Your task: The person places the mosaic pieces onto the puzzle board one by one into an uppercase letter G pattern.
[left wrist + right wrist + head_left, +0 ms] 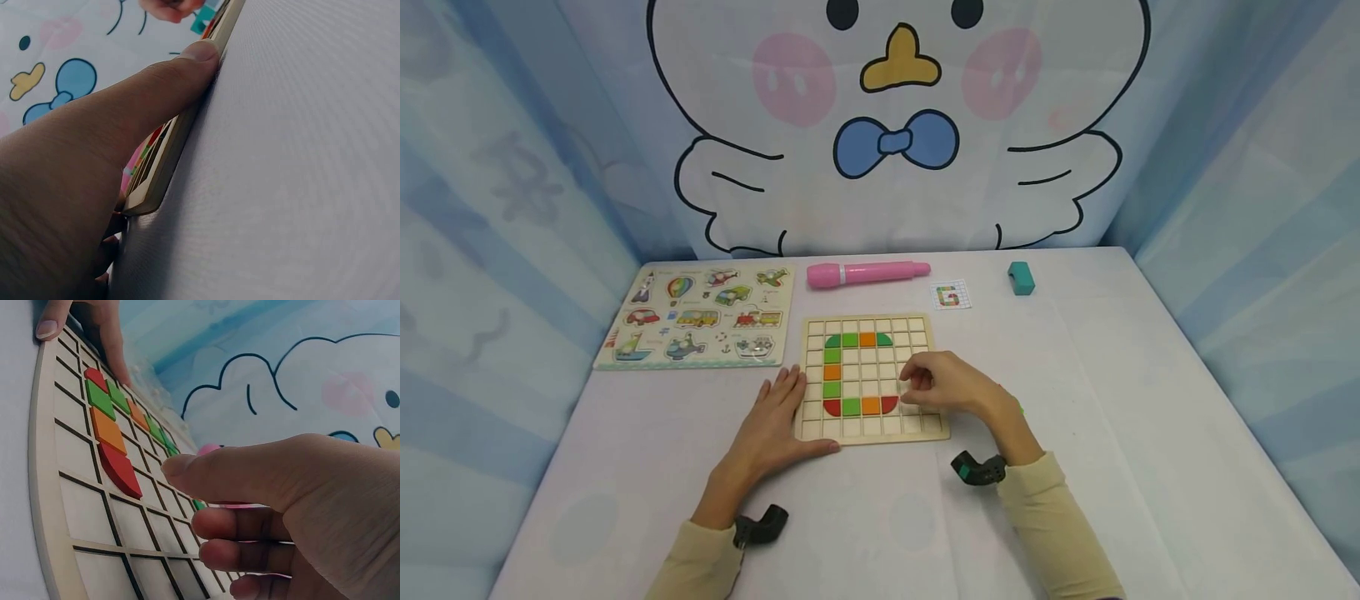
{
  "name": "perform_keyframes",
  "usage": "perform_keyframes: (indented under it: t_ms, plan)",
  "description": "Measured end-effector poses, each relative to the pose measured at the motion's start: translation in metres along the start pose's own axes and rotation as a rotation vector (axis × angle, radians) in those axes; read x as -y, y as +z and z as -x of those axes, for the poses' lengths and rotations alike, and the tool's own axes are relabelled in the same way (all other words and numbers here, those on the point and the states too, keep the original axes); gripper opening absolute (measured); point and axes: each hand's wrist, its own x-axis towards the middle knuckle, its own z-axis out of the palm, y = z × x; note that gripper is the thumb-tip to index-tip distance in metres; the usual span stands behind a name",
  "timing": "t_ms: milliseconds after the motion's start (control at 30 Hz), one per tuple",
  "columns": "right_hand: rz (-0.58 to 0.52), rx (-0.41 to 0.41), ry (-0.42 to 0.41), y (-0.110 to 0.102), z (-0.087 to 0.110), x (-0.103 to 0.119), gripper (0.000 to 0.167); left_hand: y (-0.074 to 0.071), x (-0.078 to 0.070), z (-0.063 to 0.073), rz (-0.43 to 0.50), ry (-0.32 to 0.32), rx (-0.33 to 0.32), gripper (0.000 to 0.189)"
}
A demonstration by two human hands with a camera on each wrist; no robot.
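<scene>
A wooden grid board (871,425) lies flat on the table. On it, green, orange and red tiles (851,407) form a C shape, with rounded pieces at its corners. My left hand (771,429) rests at the board's lower left corner, fingers along the left edge and thumb (156,87) against the near edge. Over the board's right side hovers my right hand (951,382), close to the red rounded tile (119,470). Its thumb and index finger are apart, the other fingers loosely curled, and no piece shows between them.
Beyond the board lie a pink pen-like stick (868,273), a small pattern card (951,294) and a teal block (1021,278). A vehicle picture puzzle (700,317) lies to the left. Behind the white table (1150,467) hangs a cartoon-printed curtain (895,212).
</scene>
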Motion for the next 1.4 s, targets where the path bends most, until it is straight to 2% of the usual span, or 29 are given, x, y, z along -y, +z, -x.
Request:
perform_keyframes:
  t_ms: [333, 600, 933, 1167, 1400]
  plan:
    - [-0.004, -0.070, 0.021, -0.015, 0.009, -0.001, 0.032, -0.001, 0.000, -0.001, -0.002, 0.003, -0.004, 0.123]
    - [0.040, -0.142, 0.039, -0.020, 0.019, -0.010, 0.033, 0.001, 0.001, 0.001, 0.008, -0.002, -0.004, 0.122]
    - [0.062, -0.211, 0.105, -0.022, 0.042, -0.029, 0.036, 0.001, 0.002, 0.001, 0.013, 0.004, -0.007, 0.122]
    - [0.094, -0.234, 0.150, -0.025, 0.060, -0.044, 0.042, 0.001, 0.001, 0.001, 0.008, 0.005, -0.009, 0.122]
    - [0.138, -0.247, 0.181, -0.027, 0.076, -0.059, 0.040, 0.000, 0.000, 0.001, 0.001, 0.006, -0.011, 0.123]
